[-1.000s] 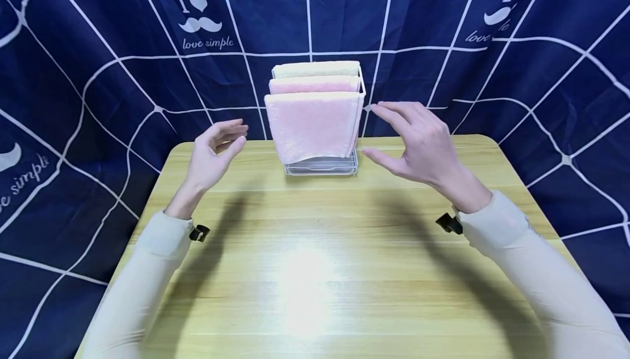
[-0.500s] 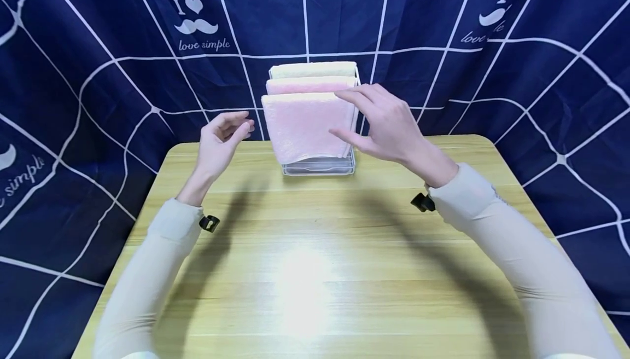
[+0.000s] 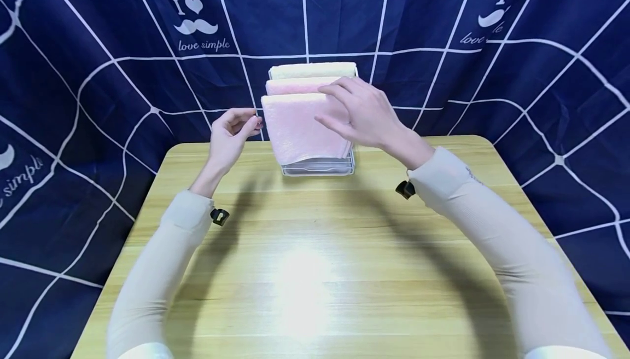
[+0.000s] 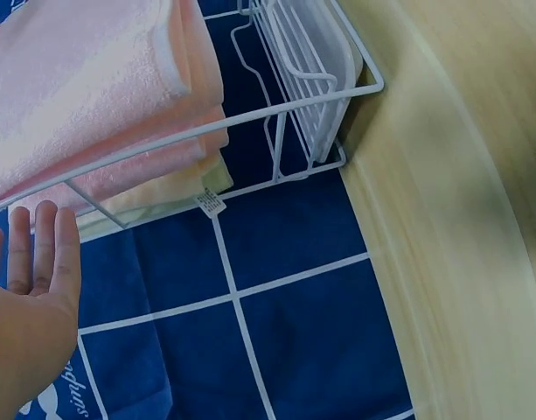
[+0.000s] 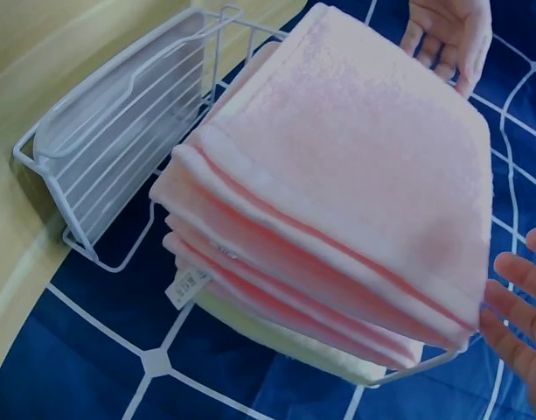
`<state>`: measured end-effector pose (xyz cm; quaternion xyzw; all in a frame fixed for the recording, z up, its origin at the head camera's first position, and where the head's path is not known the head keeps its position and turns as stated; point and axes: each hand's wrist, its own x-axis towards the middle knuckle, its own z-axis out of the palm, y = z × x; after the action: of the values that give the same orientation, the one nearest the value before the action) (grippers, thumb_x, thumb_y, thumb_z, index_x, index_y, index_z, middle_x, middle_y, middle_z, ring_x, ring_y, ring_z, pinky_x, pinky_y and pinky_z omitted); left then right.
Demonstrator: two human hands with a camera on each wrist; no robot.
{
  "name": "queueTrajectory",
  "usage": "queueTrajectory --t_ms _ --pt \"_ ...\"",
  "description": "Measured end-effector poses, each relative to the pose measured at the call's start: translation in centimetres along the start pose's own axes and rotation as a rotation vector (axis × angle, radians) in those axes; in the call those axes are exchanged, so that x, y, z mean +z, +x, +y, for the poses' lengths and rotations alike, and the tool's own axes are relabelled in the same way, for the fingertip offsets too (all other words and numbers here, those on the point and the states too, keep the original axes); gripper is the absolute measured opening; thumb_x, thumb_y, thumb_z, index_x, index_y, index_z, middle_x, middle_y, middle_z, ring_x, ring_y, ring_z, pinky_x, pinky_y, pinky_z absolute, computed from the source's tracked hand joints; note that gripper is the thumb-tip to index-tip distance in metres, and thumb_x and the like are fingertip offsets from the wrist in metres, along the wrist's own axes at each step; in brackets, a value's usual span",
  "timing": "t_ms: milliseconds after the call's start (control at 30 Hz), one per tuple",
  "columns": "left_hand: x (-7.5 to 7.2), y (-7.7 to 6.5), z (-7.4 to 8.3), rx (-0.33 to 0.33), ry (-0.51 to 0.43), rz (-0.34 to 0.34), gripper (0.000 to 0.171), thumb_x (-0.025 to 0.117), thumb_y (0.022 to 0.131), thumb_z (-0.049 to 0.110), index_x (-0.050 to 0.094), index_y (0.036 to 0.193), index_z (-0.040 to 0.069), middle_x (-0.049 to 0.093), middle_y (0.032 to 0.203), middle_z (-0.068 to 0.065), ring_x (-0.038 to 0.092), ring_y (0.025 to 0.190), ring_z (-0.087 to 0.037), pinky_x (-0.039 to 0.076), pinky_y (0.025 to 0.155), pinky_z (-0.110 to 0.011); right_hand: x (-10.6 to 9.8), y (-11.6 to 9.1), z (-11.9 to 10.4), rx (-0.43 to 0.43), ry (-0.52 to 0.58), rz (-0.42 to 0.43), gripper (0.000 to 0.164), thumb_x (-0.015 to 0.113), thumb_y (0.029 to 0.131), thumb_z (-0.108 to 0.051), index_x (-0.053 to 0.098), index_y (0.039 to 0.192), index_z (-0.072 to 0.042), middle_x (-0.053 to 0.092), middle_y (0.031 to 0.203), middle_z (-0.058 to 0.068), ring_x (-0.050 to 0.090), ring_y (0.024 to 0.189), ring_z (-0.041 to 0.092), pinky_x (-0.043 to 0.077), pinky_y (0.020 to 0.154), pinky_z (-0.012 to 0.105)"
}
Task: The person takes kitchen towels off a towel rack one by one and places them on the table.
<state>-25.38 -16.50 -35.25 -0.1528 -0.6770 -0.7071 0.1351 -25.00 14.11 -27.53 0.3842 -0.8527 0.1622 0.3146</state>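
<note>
A white wire rack (image 3: 319,173) stands at the back of the table with folded towels hung over its bars. In front hangs a pink towel (image 3: 295,129), behind it another pink towel (image 3: 290,86), and rearmost a pale yellow towel (image 3: 312,70). My left hand (image 3: 232,134) is just left of the front towel, its fingers extended in the left wrist view and holding nothing. My right hand (image 3: 366,111) overlaps the front towel's right side in the head view. Its relaxed fingers (image 5: 512,306) are at the towel's edge in the right wrist view; whether they touch cannot be told.
A shallow translucent tray (image 5: 119,122) sits in the rack's base. Wooden tabletop (image 3: 246,271) extends in front of the rack, with a bright light reflection. Dark blue cloth (image 3: 344,14) with white lines hangs behind and at both sides.
My right hand has moved left and slightly up, from beside the rack to the front towel's right side. My left hand has moved right, closer to the towel. The towels have stayed put.
</note>
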Motion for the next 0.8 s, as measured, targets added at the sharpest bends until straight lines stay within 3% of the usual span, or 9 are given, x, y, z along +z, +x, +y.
queueTrajectory --t_ms 200,533,800 --pt "0.5 0.5 0.1 0.006 0.007 -0.019 0.026 0.063 0.102 -0.004 0.061 0.123 -0.018 0.078 0.092 0.015 0.077 0.085 -0.005 0.067 0.081 -0.019 0.6 0.5 0.4 0.017 -0.007 -0.038 0.047 0.074 0.097 -0.042 0.072 0.128 -0.007 0.074 0.119 0.014 0.069 0.109 0.035 0.061 0.094 0.051" --pt "1.2 1.2 0.2 -0.002 0.027 -0.009 0.014 0.063 0.103 -0.001 0.067 0.114 -0.008 0.075 0.088 0.013 0.075 0.079 -0.007 0.069 0.080 -0.028 1.3 1.3 0.9 0.010 -0.019 -0.053 0.039 0.070 0.101 -0.041 0.074 0.122 -0.008 0.073 0.113 0.013 0.069 0.106 0.033 0.062 0.088 0.049" --pt "1.4 1.4 0.5 0.003 0.032 -0.021 0.013 0.063 0.102 -0.002 0.066 0.113 -0.009 0.074 0.087 0.014 0.072 0.077 -0.001 0.067 0.076 -0.019 1.5 1.9 1.0 0.030 -0.041 -0.106 0.037 0.068 0.102 -0.040 0.075 0.120 -0.009 0.073 0.110 0.012 0.068 0.102 0.034 0.062 0.083 0.048"
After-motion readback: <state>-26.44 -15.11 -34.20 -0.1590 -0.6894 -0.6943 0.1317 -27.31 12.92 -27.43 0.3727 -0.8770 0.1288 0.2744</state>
